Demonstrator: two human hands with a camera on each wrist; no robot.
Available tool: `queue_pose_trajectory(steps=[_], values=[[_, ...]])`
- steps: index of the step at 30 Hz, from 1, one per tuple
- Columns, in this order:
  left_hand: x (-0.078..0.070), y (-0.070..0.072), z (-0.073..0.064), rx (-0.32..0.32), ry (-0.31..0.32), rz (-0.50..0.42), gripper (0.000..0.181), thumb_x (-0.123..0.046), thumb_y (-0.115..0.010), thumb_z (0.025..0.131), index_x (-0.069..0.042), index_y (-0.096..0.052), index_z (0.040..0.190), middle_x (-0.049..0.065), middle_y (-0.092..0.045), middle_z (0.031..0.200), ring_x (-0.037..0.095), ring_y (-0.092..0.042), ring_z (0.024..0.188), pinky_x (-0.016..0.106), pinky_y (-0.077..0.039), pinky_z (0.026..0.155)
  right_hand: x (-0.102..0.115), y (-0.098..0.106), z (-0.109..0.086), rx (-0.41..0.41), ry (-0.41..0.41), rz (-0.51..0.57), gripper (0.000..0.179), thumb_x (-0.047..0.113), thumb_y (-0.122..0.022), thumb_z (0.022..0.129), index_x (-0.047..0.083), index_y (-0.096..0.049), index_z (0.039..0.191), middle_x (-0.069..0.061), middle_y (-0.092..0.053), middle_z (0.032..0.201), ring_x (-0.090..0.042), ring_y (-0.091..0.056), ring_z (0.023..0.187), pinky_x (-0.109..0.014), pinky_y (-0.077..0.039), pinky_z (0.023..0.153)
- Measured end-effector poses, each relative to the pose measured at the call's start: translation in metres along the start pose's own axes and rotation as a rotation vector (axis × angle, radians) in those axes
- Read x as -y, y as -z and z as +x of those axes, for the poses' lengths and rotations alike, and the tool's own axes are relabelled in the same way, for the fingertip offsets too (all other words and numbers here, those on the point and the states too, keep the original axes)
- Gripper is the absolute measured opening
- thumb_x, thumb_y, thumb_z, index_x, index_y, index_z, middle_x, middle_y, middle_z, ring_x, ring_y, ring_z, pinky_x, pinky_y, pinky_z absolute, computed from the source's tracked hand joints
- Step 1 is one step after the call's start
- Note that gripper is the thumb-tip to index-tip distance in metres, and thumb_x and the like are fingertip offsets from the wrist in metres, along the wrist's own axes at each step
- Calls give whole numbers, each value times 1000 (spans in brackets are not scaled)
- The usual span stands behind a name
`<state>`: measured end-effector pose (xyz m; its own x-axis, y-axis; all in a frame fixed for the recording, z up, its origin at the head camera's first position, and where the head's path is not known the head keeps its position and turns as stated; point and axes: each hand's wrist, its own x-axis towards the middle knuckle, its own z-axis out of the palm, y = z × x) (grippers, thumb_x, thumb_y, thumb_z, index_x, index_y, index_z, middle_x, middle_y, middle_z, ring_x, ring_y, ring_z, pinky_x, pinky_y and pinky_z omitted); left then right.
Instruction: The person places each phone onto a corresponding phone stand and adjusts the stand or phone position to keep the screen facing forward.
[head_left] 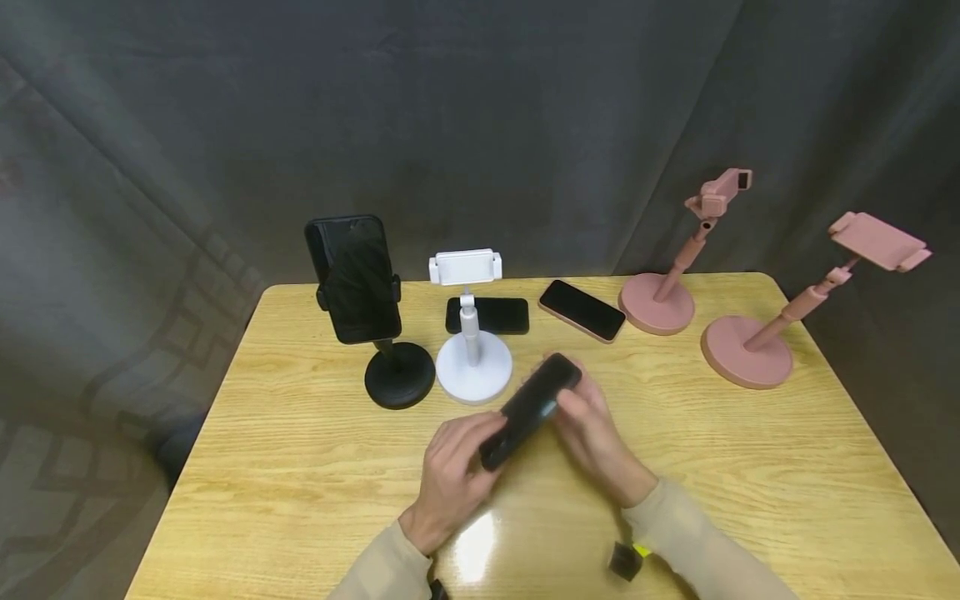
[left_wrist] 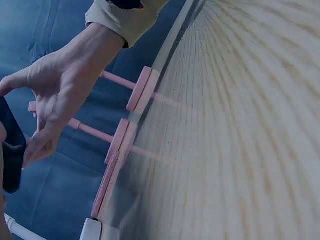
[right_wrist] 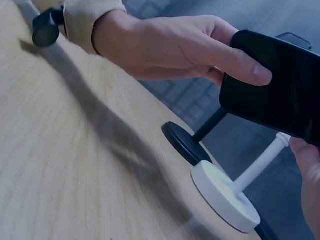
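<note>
A black smartphone (head_left: 529, 410) is held up at a slant above the table, its dark face toward the head camera. My left hand (head_left: 454, 468) grips its lower-left end, the thumb lying across the front, as the right wrist view also shows. At the upper-right end, my right hand (head_left: 592, 435) holds the phone's edge between thumb and fingers. Just beyond the hands stands a white phone stand (head_left: 474, 367) with an empty holder. To its left a black phone stand (head_left: 401, 375) carries another dark phone (head_left: 356, 279).
Behind the white stand a black phone (head_left: 504, 316) lies flat. A pink-edged phone (head_left: 582, 311) lies to its right. Two pink stands (head_left: 657, 303) with empty holders stand at the table's right side. A dark grey curtain (head_left: 480, 125) hangs behind the wooden table (head_left: 300, 500).
</note>
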<state>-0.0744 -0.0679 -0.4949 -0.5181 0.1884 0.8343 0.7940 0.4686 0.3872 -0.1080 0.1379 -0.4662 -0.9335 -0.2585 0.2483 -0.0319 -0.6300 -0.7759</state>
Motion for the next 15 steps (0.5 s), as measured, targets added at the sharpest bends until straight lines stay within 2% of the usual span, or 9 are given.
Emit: queue_pose_trajectory(steps=[5,9,15], values=[[2,-3,3,-95,-53,8,25,-23,-67,101,-1,-73,108,13,-76,107,25,-73,91,33,-61,84,-4,-4,-1,28,14,94,34,9,-62,100,6,-56,134,-3,-67,122,-14,-65,114,-29,-51,108],[2,-4,3,-127,-68,-5,23,-22,-68,100,0,-74,104,14,-76,105,26,-74,89,33,-61,84,-8,-4,-2,38,11,138,33,12,-62,101,8,-57,134,-3,-67,122,-14,-64,114,-28,-50,108],[2,-4,7,-164,-115,-19,22,-20,-67,101,1,-75,101,15,-76,102,28,-73,88,34,-61,81,-10,-4,-3,46,-15,145,33,17,-62,102,8,-57,134,-2,-66,123,-14,-62,116,-27,-49,109]])
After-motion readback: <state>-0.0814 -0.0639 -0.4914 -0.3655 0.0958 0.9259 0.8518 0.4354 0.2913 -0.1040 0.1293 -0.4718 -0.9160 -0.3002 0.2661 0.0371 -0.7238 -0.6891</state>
